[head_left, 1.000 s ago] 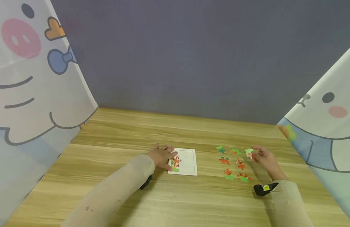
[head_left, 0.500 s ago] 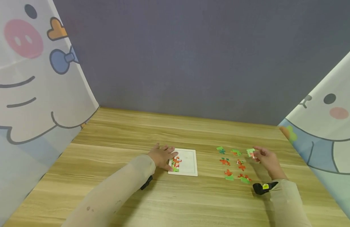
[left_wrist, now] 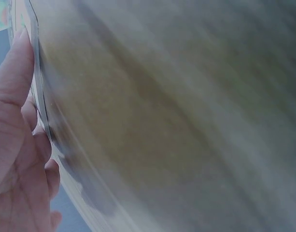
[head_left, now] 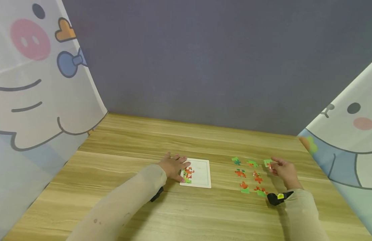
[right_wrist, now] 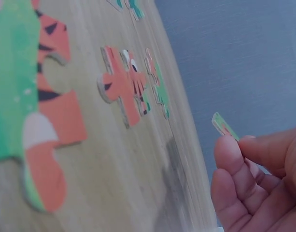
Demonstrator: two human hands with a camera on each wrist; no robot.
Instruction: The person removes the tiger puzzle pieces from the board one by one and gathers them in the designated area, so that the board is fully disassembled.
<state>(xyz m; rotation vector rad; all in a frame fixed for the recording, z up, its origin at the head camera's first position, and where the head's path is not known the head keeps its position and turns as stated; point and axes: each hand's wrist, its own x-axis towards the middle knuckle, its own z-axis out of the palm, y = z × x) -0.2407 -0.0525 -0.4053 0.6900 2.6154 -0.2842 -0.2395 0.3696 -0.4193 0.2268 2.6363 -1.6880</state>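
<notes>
My left hand (head_left: 172, 166) rests with spread fingers on the left edge of a white puzzle tray (head_left: 201, 174). Inside the tray's left side lie joined puzzle pieces (head_left: 187, 177) with an orange animal and green ground, partly covered by the fingers. In the left wrist view the thumb (left_wrist: 15, 67) lies along the tray's rim. My right hand (head_left: 285, 171) pinches a green and orange puzzle piece (head_left: 267, 162) between thumb and forefinger. The right wrist view shows this piece (right_wrist: 224, 126) held edge-on above the tabletop, its lower part hidden by the fingertips.
Several loose puzzle pieces (head_left: 258, 178) lie in rows on the wooden table (head_left: 222, 214), between the tray and my right hand. A grey panel (head_left: 198, 67) stands behind the table, and cartoon-printed cloths (head_left: 35, 120) hang at both sides.
The held puzzle piece has turned slightly in my right fingers. My left hand stays on the tray. The whole head view has shifted a little, so everything sits slightly farther right.
</notes>
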